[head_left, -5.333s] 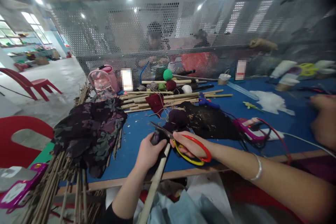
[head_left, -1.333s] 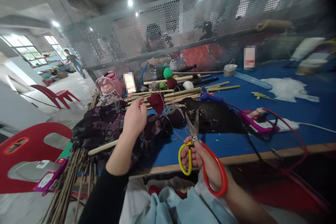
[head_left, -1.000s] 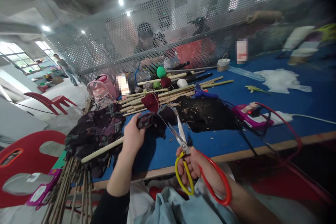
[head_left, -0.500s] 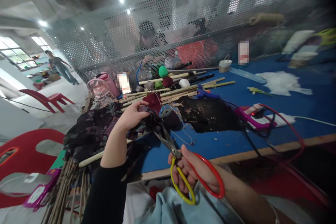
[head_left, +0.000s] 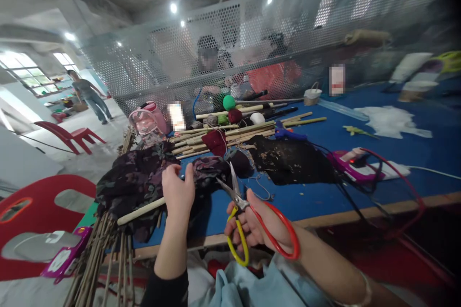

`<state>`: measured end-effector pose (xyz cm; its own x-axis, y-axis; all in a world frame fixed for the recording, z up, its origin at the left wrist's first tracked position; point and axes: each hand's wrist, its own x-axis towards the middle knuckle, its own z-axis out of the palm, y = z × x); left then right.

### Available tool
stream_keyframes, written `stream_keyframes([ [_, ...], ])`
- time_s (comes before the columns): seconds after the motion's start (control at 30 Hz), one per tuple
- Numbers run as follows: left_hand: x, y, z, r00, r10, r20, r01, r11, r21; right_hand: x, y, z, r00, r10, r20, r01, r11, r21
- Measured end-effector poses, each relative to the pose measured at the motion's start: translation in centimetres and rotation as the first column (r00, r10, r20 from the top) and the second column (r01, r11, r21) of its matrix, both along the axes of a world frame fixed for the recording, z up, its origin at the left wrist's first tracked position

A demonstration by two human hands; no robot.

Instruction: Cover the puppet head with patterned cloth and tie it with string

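Drawn back toward the body since a moment ago, the left hand [head_left: 179, 195], thumb and fingers spread, sits beside dark cloth [head_left: 212, 165] on the table [head_left: 331, 219]. Right hand [head_left: 274, 228] grips parted scissors [head_left: 236, 198]; cutting seems underway, the next snip calling for steadied cloth.

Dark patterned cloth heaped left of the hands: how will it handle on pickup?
Probably floppy: the dark patterned cloth lies in loose folds. Likely light for its bulk, as it looks thin. Lifting it may roll or drag the pale stick, which appears to lie across it.
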<state>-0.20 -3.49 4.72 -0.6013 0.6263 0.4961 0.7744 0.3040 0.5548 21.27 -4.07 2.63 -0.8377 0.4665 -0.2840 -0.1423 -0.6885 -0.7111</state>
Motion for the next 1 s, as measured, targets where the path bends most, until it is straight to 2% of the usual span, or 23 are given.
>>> stream_keyframes([
  [0.03, 0.1, -0.6, 0.0, 0.999, -0.041, 0.019, 0.043, 0.990, -0.131, 0.4, -0.1, 0.2, 1.000, -0.005, -0.011, 0.006, 1.000, 0.026],
  [0.1, 0.4, -1.6, 0.1, 0.987, -0.132, 0.092, 0.157, 0.919, -0.363, 1.1, 0.1, 1.0, 0.999, -0.035, -0.021, 0.037, 0.993, 0.114],
  [0.13, 0.7, -1.9, 0.2, 0.978, -0.173, 0.114, 0.205, 0.885, -0.418, 1.2, 0.6, 1.5, 0.998, -0.064, -0.019, 0.066, 0.982, 0.178],
  [0.2, 1.3, -1.9, 0.3, 0.968, -0.243, 0.062, 0.246, 0.878, -0.411, 1.0, 2.4, 2.6, 0.985, -0.172, 0.011, 0.156, 0.919, 0.362],
  [0.23, 1.4, -1.6, 0.2, 0.966, -0.258, 0.008, 0.242, 0.893, -0.379, 0.6, 3.6, 3.2, 0.967, -0.252, 0.039, 0.201, 0.847, 0.492],
  [0.27, 1.5, -1.2, 0.1, 0.965, -0.259, -0.037, 0.230, 0.908, -0.350, 0.1, 4.9, 3.6, 0.935, -0.349, 0.070, 0.228, 0.738, 0.636],
  [0.33, 1.3, -0.1, -0.2, 0.957, -0.290, -0.010, 0.269, 0.899, -0.346, -1.3, 7.7, 4.3, 0.820, -0.565, 0.094, 0.206, 0.444, 0.872],
  [0.37, 1.1, 0.5, -0.4, 0.947, -0.317, 0.047, 0.313, 0.881, -0.354, -2.0, 8.9, 4.4, 0.745, -0.663, 0.078, 0.171, 0.302, 0.938],
  [0.4, 0.9, 1.1, -0.6, 0.932, -0.347, 0.101, 0.360, 0.865, -0.350, -2.6, 10.0, 4.5, 0.678, -0.733, 0.055, 0.128, 0.192, 0.973],
  [0.43, 0.7, 1.5, -0.7, 0.917, -0.375, 0.137, 0.399, 0.853, -0.335, -3.2, 10.8, 4.5, 0.628, -0.778, 0.039, 0.086, 0.118, 0.989],
  [0.5, 0.5, 2.2, -0.7, 0.899, -0.414, 0.144, 0.438, 0.852, -0.287, -3.9, 11.7, 4.4, 0.577, -0.816, 0.023, 0.013, 0.037, 0.999],
  [0.57, 0.6, 2.5, -0.6, 0.891, -0.438, 0.115, 0.453, 0.867, -0.208, -4.2, 11.9, 4.3, 0.564, -0.826, 0.016, -0.045, -0.011, 0.999],
  [0.67, 1.2, 2.1, -0.5, 0.875, -0.476, 0.092, 0.482, 0.873, -0.077, -3.9, 11.5, 4.2, 0.545, -0.838, 0.000, -0.082, -0.053, 0.995],
  [0.73, 1.7, 0.9, -0.8, 0.882, -0.466, 0.077, 0.469, 0.883, -0.023, -3.6, 11.0, 4.1, 0.561, -0.828, 0.008, -0.099, -0.058, 0.993],
  [0.8, 1.6, -1.2, -1.4, 0.911, -0.410, 0.047, 0.411, 0.912, -0.010, -3.0, 10.4, 4.0, 0.583, -0.812, 0.027, -0.094, -0.034, 0.995],
  [0.87, 0.6, -4.4, -2.2, 0.953, -0.302, -0.010, 0.301, 0.952, -0.059, -2.3, 9.5, 3.7, 0.603, -0.796, 0.044, -0.055, 0.013, 0.998],
  [0.93, -1.2, -8.3, -3.2, 0.986, -0.121, -0.114, 0.107, 0.987, -0.124, -1.4, 8.5, 3.4, 0.635, -0.771, 0.051, 0.006, 0.072, 0.997],
  [1.0, -3.2, -12.2, -4.3, 0.965, 0.066, -0.252, -0.132, 0.958, -0.255, -0.7, 7.4, 3.1, 0.667, -0.744, 0.050, 0.067, 0.127, 0.990],
])
